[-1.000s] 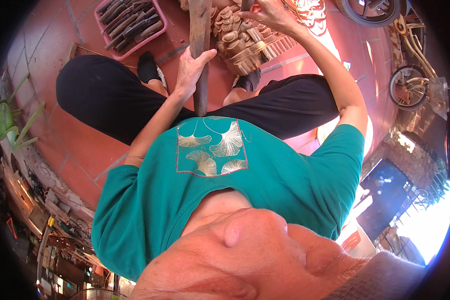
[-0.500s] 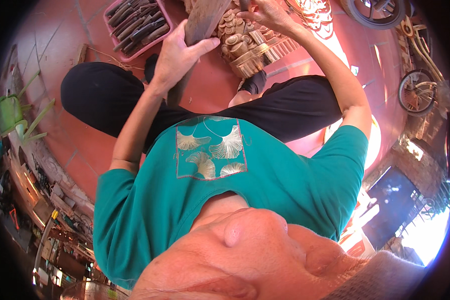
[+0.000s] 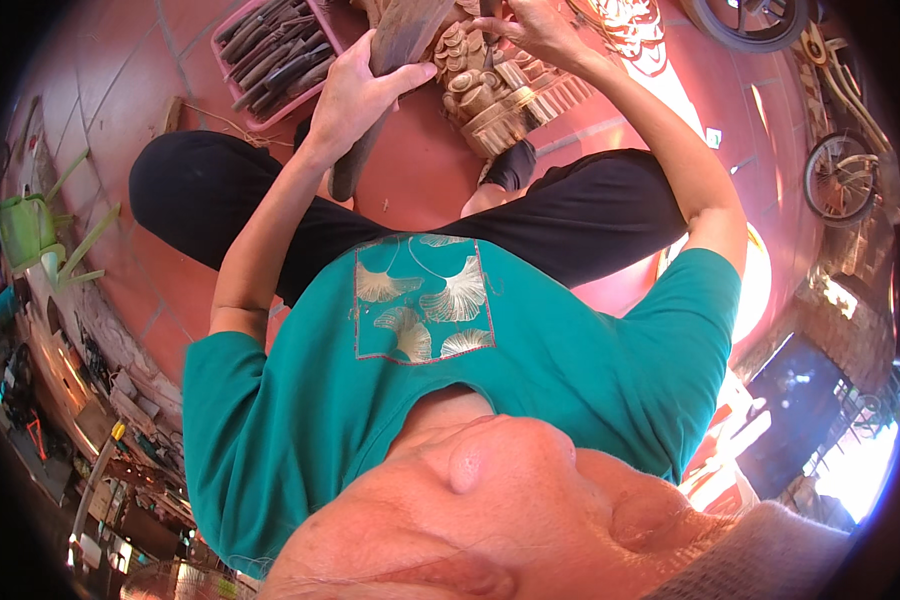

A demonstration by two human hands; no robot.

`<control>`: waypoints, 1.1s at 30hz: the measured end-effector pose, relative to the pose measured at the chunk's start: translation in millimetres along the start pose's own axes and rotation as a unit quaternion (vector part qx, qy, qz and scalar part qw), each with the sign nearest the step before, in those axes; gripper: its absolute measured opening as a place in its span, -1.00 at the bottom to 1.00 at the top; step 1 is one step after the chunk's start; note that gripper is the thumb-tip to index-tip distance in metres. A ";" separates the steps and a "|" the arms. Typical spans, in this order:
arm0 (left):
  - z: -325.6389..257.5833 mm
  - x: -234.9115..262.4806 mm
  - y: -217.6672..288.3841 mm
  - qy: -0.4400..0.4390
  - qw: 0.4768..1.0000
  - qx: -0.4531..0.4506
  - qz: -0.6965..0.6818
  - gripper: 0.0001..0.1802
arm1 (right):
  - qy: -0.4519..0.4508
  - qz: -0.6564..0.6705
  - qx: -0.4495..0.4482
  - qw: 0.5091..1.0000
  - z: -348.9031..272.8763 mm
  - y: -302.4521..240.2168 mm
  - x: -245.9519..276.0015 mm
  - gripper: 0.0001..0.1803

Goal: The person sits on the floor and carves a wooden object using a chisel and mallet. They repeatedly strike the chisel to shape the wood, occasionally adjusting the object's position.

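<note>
My left hand (image 3: 360, 95) is wrapped round a thick, club-like length of dark wood (image 3: 405, 40), thumb across its face. Its narrower lower end hangs between my legs, and the top edge cuts off the upper end. Just right of it lies a pale brown wood carving (image 3: 495, 95) with curled, ridged shapes. Over the carving's far side is my right hand (image 3: 535, 32), with one finger reaching left and the others bent. What these bent fingers hold, if anything, is cut off by the top edge.
A pink plastic basket (image 3: 328, 22) of dark-handled tools (image 3: 278, 60) stands at the far left. My crossed legs (image 3: 210, 195) flank the red tiled floor (image 3: 410, 170). A green chair-like object (image 3: 30, 230) is at left; wheels (image 3: 838, 178) stand at right.
The wooden length has shifted slightly up and tilted in my left hand. My right hand has moved slightly; the dark tool end seen at its fingers has gone out of view.
</note>
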State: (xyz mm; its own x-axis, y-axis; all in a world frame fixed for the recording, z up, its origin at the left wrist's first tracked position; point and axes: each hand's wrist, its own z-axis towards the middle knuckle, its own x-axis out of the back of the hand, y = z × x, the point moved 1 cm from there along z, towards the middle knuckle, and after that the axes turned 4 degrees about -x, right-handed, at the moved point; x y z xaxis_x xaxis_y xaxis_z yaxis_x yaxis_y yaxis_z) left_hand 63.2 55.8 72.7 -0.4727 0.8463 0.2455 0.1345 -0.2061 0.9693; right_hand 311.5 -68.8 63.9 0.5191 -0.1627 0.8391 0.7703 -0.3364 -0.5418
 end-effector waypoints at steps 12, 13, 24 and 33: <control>-0.7 -10.7 -13.1 -0.004 1.000 -0.001 0.020 -0.35 | 0.024 0.102 0.125 0.987 17.4 29.7 -34.0 -0.75; -1.3 -9.8 -11.1 -0.002 1.000 0.015 0.017 -0.35 | 0.021 0.085 0.125 0.988 17.6 29.0 -32.7 -0.75; 4.0 -5.0 -16.6 -0.052 0.995 0.068 0.060 -0.39 | -0.044 -0.044 0.052 0.997 17.2 7.2 -32.3 -0.59; 5.9 -8.2 -15.7 -0.056 0.984 0.051 0.162 -0.37 | -0.072 -0.159 0.039 0.984 27.2 28.5 -45.9 -0.55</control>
State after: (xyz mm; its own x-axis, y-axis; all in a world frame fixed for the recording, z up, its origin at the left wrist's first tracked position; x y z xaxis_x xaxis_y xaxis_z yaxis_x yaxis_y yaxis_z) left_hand 70.1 55.0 55.4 -0.2925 0.7945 0.5322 0.3511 -0.4285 0.8326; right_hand 319.7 -45.7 8.6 0.2907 0.0743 0.9539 0.9253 -0.2755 -0.2605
